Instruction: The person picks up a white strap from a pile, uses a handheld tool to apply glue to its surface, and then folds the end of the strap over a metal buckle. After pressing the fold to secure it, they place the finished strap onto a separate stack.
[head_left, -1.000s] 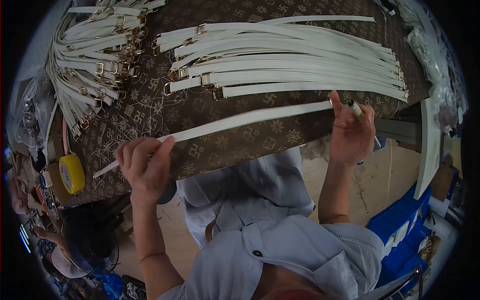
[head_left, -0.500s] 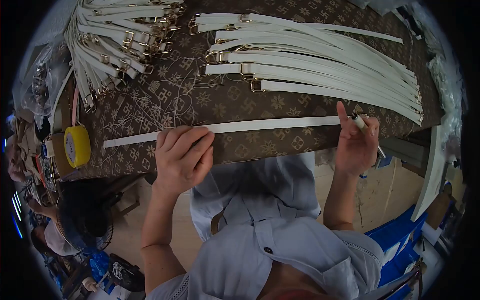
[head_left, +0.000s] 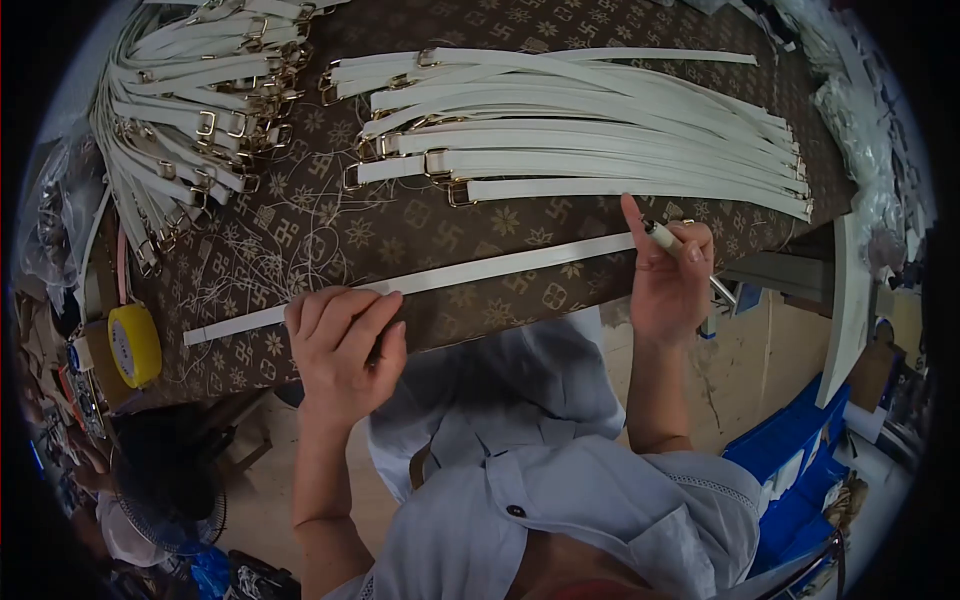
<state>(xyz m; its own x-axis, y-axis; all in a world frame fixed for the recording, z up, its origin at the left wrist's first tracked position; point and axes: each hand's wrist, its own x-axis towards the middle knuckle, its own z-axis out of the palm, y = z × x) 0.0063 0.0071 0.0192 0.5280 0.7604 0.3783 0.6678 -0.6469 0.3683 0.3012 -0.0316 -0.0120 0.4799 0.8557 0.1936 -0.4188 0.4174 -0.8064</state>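
A narrow white strap point(head_left: 500, 264) lies slantwise along the near side of the brown patterned cloth. Bent over its left part, my left hand point(head_left: 345, 345) has its fingers close together on the strap, and a short end sticks out to the left. My right hand point(head_left: 668, 285) is at the strap's right end, with a pen point(head_left: 664, 237) held among curled fingers and the index finger pointing up. That end of the strap is hidden behind this hand, where a small gold-coloured bit shows.
Several white straps with gold buckles point(head_left: 600, 140) lie across the table's far side. Another buckled bundle point(head_left: 170, 110) is at the upper left, near loose threads point(head_left: 270, 250). A yellow tape roll point(head_left: 135, 345) sits at the left edge. A fan point(head_left: 170, 490) stands below left.
The whole view has shifted, so the table's contents appear further left, with the left side lower. Both hands keep nearly the same places on the strap, and the pen stays in the right hand.
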